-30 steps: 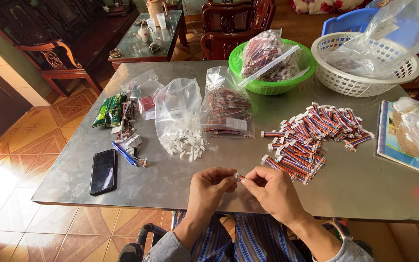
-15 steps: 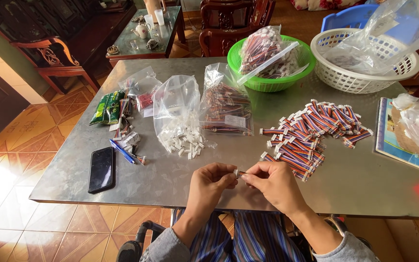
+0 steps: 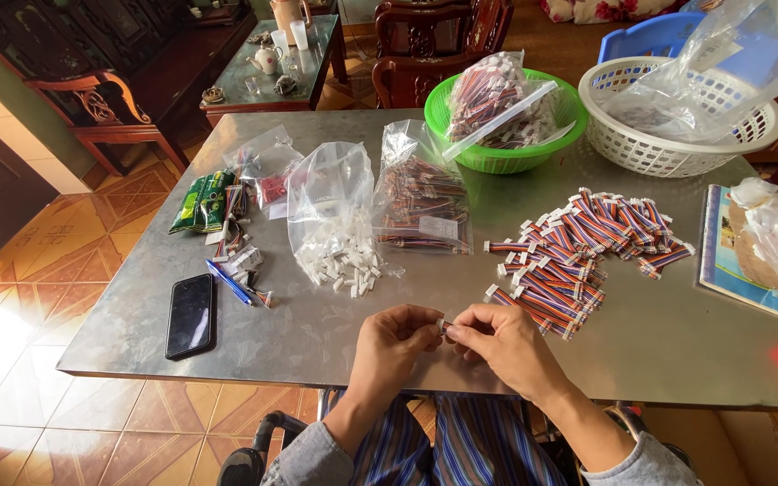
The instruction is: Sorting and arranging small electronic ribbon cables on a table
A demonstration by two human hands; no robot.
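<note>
My left hand (image 3: 395,346) and my right hand (image 3: 495,346) meet near the front edge of the metal table (image 3: 335,324). Together they pinch a small white connector (image 3: 442,325) between their fingertips. Just beyond my right hand lies a pile of striped wire cables with white plugs (image 3: 578,252). Beyond my left hand a clear bag of small white connectors (image 3: 339,225) lies open, with several spilled on the table. A second clear bag of wire cables (image 3: 422,198) lies beside it.
A black phone (image 3: 192,314) and a blue pen (image 3: 228,282) lie at the left. A green bowl (image 3: 497,157) and a white basket (image 3: 677,148) with bags stand at the back. A booklet (image 3: 722,261) under a bag lies at the right. Chairs and a glass side table stand behind.
Both hands stay together at the front edge, fingers shifting slightly on the small connector. The camera view has tilted a little; nothing on the table has moved.
</note>
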